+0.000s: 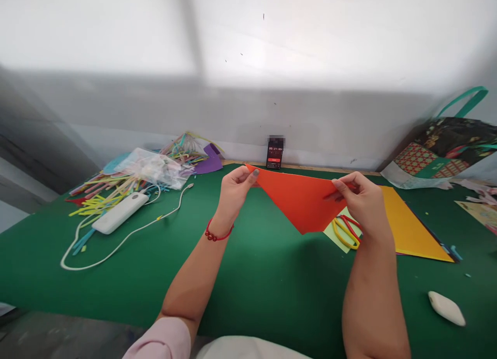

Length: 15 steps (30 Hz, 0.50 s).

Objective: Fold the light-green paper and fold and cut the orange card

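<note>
"Orange-red paper (298,198), smooth and roughly triangular, is stretched between your two hands, above the green tabletop (252,286). Its long edge runs along the top, and it narrows to a blunt tip pointing down."

"How are you gripping it?"

"Your left hand (235,191) pinches the far-left corner between thumb and fingers, with a red beaded bracelet (212,237) round that wrist. Your right hand (363,201) grips the other end the same way, thumb on the near side. Neither hand is free; both grasp the same sheet."

"What do you have near your right hand?"

"Just below and beyond it, yellow and red looped handles (336,233) rest on a pale green piece of paper (331,235); your hand and arm hide part of them. To the right of your forearm lies a flat golden-yellow sheet (411,229), and nearer you, a small white rounded object (446,308)."

"And over on your left?"

"You have a white oblong device (120,212) with a thin white cable (135,237) looping across the tabletop, beside a heap of multicoloured narrow strips (93,206). Clear plastic wrapping (151,165) lies over part of that heap, and a curled purple piece (209,162) sits at its right edge."

"Straight ahead of you?"

"A dark upright phone (275,152) with a lit screen, by the whitish wall (233,105)."
</note>
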{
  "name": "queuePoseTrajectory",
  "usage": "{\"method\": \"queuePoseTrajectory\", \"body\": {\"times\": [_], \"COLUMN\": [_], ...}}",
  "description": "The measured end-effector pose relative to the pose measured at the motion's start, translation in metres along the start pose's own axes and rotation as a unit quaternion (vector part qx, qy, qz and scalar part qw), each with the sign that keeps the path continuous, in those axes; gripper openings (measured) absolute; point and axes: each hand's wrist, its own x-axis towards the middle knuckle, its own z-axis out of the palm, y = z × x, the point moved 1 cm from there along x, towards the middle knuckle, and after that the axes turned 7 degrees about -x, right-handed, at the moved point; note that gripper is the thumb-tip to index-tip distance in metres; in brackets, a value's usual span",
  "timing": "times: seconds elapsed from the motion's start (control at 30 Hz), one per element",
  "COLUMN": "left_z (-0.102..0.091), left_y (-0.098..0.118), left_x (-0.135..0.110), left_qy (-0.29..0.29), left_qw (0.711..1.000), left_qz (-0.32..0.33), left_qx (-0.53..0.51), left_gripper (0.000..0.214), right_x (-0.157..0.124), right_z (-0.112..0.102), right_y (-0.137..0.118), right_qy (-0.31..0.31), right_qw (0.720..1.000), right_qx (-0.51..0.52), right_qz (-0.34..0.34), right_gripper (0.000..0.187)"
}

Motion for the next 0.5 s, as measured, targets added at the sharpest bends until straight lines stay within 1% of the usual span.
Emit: {"method": "queuePoseTrajectory", "body": {"times": [0.17,0.23,0.33,0.4,0.5], "left_z": [-0.007,-0.009,-0.010,-0.010,-0.008], "left_y": [0.008,0.011,0.013,0.013,0.014], "left_x": [-0.002,-0.003,-0.004,-0.004,-0.003], "left_qy": [-0.025,-0.048,-0.081,-0.079,-0.042], "left_qw": [0.999,0.997,0.995,0.995,0.998], "left_qz": [-0.005,-0.005,0.003,0.007,0.011], "left_qx": [0.046,0.065,0.063,0.058,0.054], "left_gripper": [0.044,0.043,0.040,0.037,0.034], "right_x": [0.000,0.001,0.002,0.002,0.002], "right_z": [-0.007,-0.010,-0.014,-0.015,-0.014], "right_y": [0.007,0.011,0.016,0.017,0.015], "right_qy": [0.013,0.008,-0.002,-0.006,-0.006], "right_qw": [1.000,1.000,1.000,1.000,1.000], "right_qx": [0.019,0.020,0.014,0.009,0.010], "right_qz": [0.005,0.003,0.004,0.006,0.009], "right_gripper": [0.031,0.032,0.033,0.034,0.035]}}
